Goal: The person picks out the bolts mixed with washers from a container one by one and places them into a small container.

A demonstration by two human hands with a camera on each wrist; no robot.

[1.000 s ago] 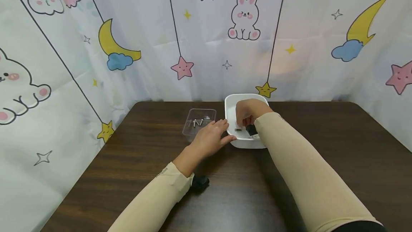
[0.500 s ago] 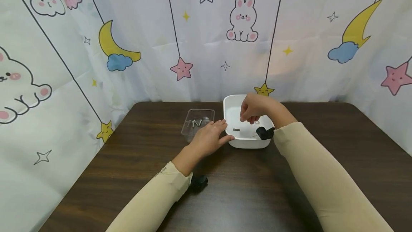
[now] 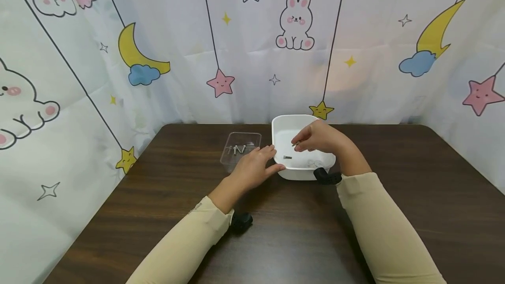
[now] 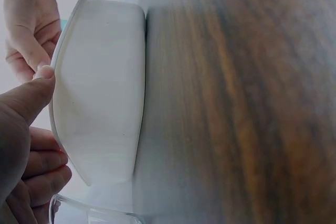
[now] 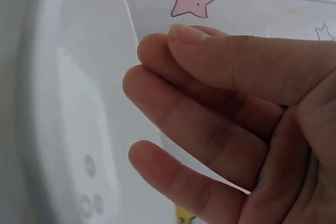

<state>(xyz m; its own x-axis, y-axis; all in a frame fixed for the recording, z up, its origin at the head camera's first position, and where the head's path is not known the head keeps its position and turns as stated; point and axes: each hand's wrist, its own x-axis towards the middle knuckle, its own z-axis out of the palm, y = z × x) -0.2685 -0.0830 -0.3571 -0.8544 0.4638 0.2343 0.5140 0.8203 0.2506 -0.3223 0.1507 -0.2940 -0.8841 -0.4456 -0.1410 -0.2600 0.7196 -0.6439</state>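
My right hand (image 3: 321, 137) is over the white plastic tub (image 3: 282, 128), pinching a small metal screw (image 3: 295, 144) between thumb and forefinger. In the right wrist view the thumb and finger meet and hide the screw; the other fingers are loosely bent. Another screw (image 3: 287, 157) lies on the tub floor. Several small rings like washers (image 5: 90, 166) lie near the tub's wall. My left hand (image 3: 252, 168) rests its fairly straight fingers on the tub's left rim, its thumb (image 4: 44, 72) on the near rim.
Left of the tub stands a clear plastic box (image 3: 226, 159) with several metal screws (image 3: 236, 149) in it. Both stand towards the far edge of the dark wooden table (image 3: 284, 240). A printed curtain (image 3: 252, 47) hangs behind.
My right hand has risen from low in the tub and drawn back to the right, now with a screw showing between its fingertips. The left hand stays at the rim.
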